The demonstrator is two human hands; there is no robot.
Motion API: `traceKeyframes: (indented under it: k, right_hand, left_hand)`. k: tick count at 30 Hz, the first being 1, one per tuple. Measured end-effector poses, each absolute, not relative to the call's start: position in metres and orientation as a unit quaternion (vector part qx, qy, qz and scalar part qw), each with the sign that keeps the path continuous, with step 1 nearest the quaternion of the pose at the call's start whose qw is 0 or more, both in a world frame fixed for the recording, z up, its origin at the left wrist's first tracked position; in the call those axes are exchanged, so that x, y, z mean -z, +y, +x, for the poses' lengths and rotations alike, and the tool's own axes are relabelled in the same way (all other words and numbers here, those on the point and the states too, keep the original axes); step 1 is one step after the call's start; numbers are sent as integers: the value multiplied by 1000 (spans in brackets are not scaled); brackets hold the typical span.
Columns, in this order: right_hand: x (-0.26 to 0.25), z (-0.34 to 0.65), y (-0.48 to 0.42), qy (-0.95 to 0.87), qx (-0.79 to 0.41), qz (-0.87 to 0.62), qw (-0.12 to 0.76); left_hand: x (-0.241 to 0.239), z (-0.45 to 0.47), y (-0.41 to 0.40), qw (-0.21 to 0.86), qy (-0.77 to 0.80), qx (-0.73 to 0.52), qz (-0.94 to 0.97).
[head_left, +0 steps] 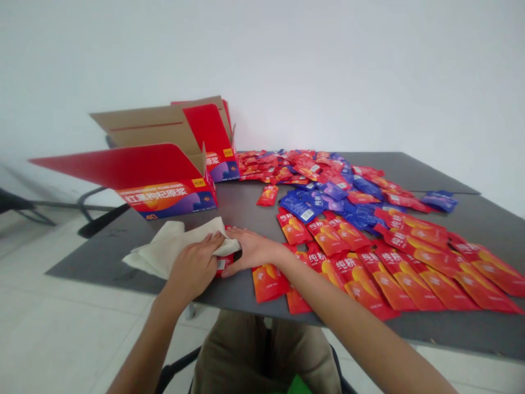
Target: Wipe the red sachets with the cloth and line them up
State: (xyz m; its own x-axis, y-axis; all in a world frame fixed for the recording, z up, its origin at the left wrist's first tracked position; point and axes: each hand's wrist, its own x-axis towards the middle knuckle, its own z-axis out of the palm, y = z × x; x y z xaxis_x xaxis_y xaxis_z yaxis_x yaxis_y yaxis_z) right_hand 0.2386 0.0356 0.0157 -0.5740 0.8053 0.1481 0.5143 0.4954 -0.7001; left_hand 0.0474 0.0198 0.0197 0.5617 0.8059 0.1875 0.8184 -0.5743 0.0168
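A cream cloth [164,249] lies bunched over the near left part of the table. My left hand [194,267] is closed over its right end, pressing it down on a red pouch [223,264]. Only a small part of that pouch shows, with a white label on it. My right hand [255,249] grips the pouch from the right, thumb at the near side and fingers at the far side under the cloth's edge. To the right, several flat red pouches [356,279] with orange pictures lie in overlapping rows.
An open red carton [168,197] stands behind the cloth, flaps up, with a second carton [223,158] behind it. Red sachets [287,164] and blue sachets [303,205] are heaped across the grey table [238,197]. One red sachet [268,195] lies apart.
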Motion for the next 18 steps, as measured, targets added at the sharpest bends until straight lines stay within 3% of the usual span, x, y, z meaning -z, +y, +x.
traceKeyframes:
  k: [18]
  right_hand:
    - [-13,237,36,-835,-300,-422,188]
  left_hand:
    - [-7,27,1,55,-426,134,-893]
